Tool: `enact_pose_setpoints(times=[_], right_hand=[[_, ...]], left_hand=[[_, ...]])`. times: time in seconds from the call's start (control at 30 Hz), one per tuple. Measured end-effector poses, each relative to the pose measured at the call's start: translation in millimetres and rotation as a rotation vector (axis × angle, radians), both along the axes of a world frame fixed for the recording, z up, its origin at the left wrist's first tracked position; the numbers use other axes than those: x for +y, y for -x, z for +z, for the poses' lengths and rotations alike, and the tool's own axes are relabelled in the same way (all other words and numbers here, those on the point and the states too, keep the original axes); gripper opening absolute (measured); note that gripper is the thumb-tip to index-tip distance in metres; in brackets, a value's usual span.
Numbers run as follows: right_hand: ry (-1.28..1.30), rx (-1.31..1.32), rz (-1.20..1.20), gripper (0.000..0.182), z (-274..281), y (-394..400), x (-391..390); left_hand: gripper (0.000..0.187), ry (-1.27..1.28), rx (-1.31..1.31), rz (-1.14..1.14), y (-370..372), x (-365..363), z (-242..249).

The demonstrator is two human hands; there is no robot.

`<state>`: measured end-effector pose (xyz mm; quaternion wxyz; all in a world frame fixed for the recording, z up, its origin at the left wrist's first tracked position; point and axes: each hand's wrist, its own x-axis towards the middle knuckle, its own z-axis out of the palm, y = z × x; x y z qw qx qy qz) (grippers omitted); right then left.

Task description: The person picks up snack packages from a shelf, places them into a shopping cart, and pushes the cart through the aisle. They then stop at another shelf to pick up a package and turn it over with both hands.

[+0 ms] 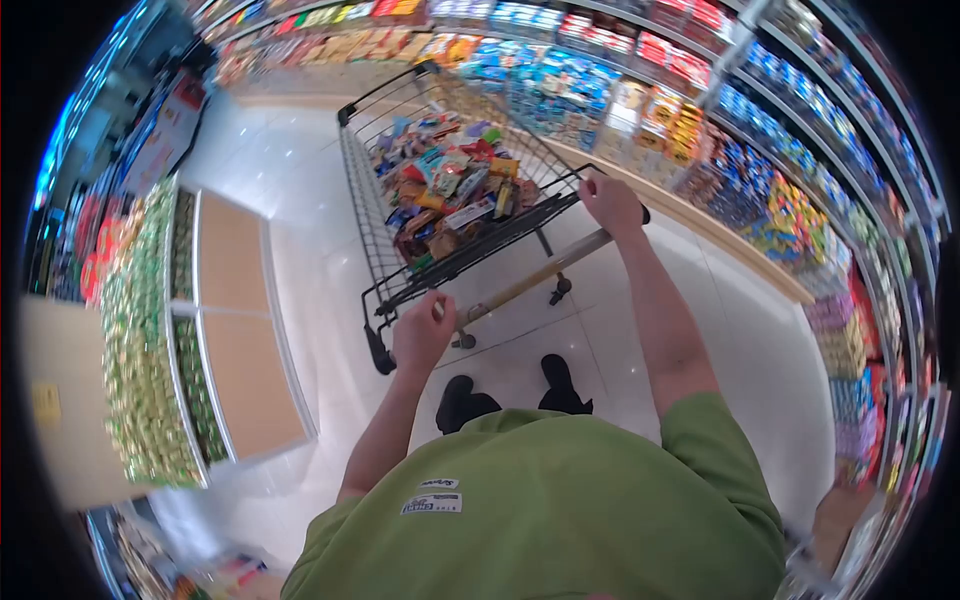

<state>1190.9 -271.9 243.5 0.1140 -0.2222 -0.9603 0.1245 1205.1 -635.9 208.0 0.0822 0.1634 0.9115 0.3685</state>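
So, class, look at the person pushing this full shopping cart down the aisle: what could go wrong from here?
1. The shopping cart is heaped with snack packets; some might slide off in a sharp turn.
2. The cart runs close to the shelves on the right and could clip them.
3. The left hand and right hand grip the handle bar far apart, at an angle, so steering may be awkward.

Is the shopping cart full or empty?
Nearly full. The shopping cart holds a heap of colourful packets, while the left hand and right hand grip its handle.

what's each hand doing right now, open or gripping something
Left hand: closed on the cart handle.
Right hand: closed on the same handle.
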Motion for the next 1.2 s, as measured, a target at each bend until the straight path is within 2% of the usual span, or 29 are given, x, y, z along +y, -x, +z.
enact_pose_setpoints(times=[0.07, 0.13, 0.2, 0.37, 0.5, 0.57, 0.73, 0.8, 0.97, 1.2], right_hand=[[-0.015, -0.153, 0.073, 0.031, 1, 10, 28], [-0.029, -0.161, 0.147, 0.032, 10, 16, 46], [-0.033, -0.170, 0.177, 0.032, 10, 16, 66], [-0.072, -0.147, 0.245, 0.034, 13, 7, 93], [-0.104, -0.103, 0.265, 0.033, 14, -27, 109], [-0.092, -0.053, 0.295, 0.031, 16, -48, 110], [-0.050, 0.064, 0.272, 0.028, 18, -104, 113], [-0.051, 0.109, 0.301, 0.027, 20, -129, 113], [-0.042, 0.143, 0.335, 0.025, 9, -166, 126], [-0.096, -0.016, 0.351, 0.031, 9, -213, 152]], left_hand=[[0.020, 0.030, -0.026, 0.073, -12, 24, 3], [0.022, 0.048, -0.035, 0.154, -16, 44, 10], [0.024, 0.046, -0.149, 0.144, -26, 65, 18], [0.027, -0.006, -0.098, 0.253, -53, 91, 11], [0.028, 0.012, -0.083, 0.278, -85, 104, 14], [0.031, -0.026, -0.161, 0.293, -105, 107, 16], [0.032, -0.084, -0.102, 0.388, -144, 119, 8], [0.032, 0.048, -0.069, 0.463, -169, 124, 9], [0.031, 0.105, 0.047, 0.573, -220, 137, 17], [0.035, 0.152, 0.022, 0.613, -276, 168, 11]])
